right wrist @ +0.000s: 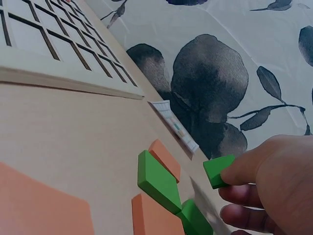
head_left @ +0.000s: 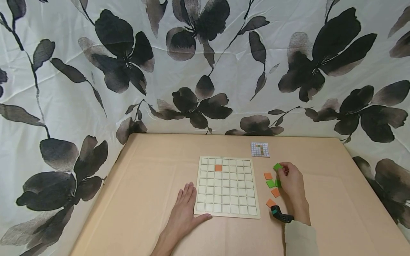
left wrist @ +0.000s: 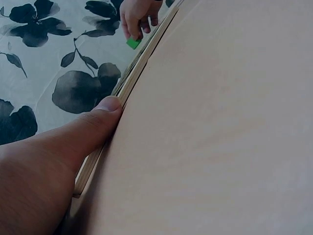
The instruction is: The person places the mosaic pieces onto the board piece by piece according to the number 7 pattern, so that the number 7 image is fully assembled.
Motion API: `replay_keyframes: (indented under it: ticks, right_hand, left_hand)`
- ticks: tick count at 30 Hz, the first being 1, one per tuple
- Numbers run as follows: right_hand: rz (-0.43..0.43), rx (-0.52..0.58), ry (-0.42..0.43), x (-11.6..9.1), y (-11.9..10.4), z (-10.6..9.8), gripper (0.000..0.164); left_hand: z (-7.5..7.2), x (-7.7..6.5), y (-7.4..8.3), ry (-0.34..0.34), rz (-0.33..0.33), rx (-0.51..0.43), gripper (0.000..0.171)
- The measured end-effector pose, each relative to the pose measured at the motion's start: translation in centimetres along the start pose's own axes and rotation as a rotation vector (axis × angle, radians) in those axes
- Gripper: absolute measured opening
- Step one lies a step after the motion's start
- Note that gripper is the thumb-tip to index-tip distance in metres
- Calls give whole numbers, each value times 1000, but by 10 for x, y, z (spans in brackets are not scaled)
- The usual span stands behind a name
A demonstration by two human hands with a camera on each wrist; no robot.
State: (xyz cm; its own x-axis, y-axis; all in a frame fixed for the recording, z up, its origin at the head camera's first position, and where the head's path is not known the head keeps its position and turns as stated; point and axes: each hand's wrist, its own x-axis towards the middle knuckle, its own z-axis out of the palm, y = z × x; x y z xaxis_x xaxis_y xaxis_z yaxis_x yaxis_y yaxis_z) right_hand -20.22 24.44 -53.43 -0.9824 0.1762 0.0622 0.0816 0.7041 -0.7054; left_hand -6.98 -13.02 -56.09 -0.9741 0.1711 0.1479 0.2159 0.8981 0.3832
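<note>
right hand [head_left: 292,181] pinches green tile [right wrist: 215,171]; left hand [head_left: 183,207], thumb spread, touches grid board [head_left: 226,190]. edge-only pinching should ease placement

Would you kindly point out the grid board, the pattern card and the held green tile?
Grid board [head_left: 225,191]: head view, empty middle cell.
Pattern card [head_left: 260,149]: head view, printed centre.
Held green tile [right wrist: 214,171]: right wrist view, uncovered face.
</note>
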Motion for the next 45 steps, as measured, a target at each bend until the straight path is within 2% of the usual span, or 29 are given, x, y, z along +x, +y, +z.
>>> replay_keyframes:
  ticks: [16,23,34,45]
  right_hand:
    - [-10,-1,-21,-1,-9,4,33]
    - [-22,-16,-7,-2,-13,6,33]
    - [0,-2,-61,-3,-23,14,35]
    - [-27,-15,-69,0,-28,18,33]
  left_hand:
    - [0,0,0,4,-2,-4,112]
    - [1,1,1,34,8,1,113]
    - [1,1,1,18,5,-12,111]
    - [2,0,2,69,30,12,112]
